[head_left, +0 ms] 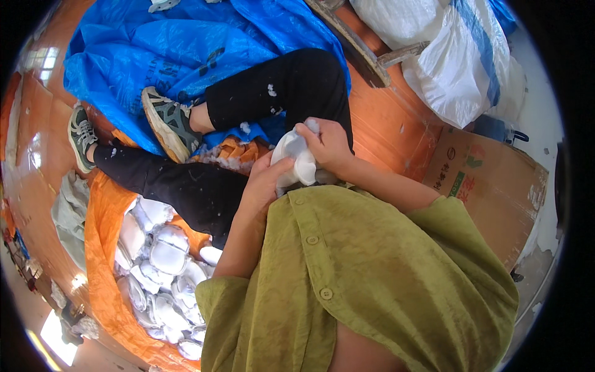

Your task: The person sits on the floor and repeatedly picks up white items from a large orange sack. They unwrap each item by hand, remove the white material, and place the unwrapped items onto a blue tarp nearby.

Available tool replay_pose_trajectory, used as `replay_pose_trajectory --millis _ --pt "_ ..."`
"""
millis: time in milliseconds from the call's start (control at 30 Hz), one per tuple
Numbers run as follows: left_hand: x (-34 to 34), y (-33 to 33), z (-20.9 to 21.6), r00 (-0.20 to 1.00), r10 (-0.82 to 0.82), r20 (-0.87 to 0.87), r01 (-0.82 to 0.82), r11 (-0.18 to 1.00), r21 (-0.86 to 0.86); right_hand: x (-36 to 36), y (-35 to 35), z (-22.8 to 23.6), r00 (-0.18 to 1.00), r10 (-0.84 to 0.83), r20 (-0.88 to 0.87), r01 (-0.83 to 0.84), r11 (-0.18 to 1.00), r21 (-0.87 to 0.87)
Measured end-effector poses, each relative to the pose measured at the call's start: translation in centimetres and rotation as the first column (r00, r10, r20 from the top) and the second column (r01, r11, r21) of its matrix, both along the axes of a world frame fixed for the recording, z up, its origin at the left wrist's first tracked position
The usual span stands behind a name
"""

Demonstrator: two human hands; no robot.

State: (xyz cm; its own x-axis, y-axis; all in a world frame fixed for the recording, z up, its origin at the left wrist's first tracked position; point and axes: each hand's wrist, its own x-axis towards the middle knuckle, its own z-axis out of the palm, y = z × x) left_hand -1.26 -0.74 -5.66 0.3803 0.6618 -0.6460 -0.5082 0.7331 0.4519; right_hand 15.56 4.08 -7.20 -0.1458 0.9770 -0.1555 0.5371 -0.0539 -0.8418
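In front of my lap I hold a white fabric piece (296, 155), puffy and creased. My left hand (263, 178) grips its near left side, thumb laid across the cloth. My right hand (327, 146) is closed on its upper right edge. A tuft of white fibre stuffing (312, 126) shows beside the right fingers; whether it lies inside the piece or only against it I cannot tell. More loose stuffing (226, 160) lies below my bent leg, over orange cloth. To my left, an open orange sack (102, 242) holds several similar white and silvery padded pieces (168, 249).
A blue plastic sheet or sack (133, 46) spreads at the far left, under my shoe. A wooden stool or bench frame (359, 53) stands ahead. White woven sacks (455, 74) and a cardboard box (480, 186) are on the right. A pale cloth (71, 214) lies by the orange sack.
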Motion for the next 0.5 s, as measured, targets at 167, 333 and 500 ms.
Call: replay_pose_trajectory --millis 167,333,500 --pt "0.5 -0.8 -0.6 0.968 0.183 0.173 -0.132 0.954 -0.269 -1.1 1.8 2.7 0.964 0.164 0.207 -0.245 0.851 0.464" --pt "0.3 0.1 1.3 0.931 0.274 0.242 -0.196 0.933 -0.302 -2.4 2.2 4.5 0.963 0.164 0.212 -0.257 0.796 0.548" --pt "0.9 -0.3 0.4 0.919 0.340 0.200 -0.289 0.925 -0.247 -3.2 1.9 3.4 0.977 0.109 0.182 -0.166 0.928 0.334"
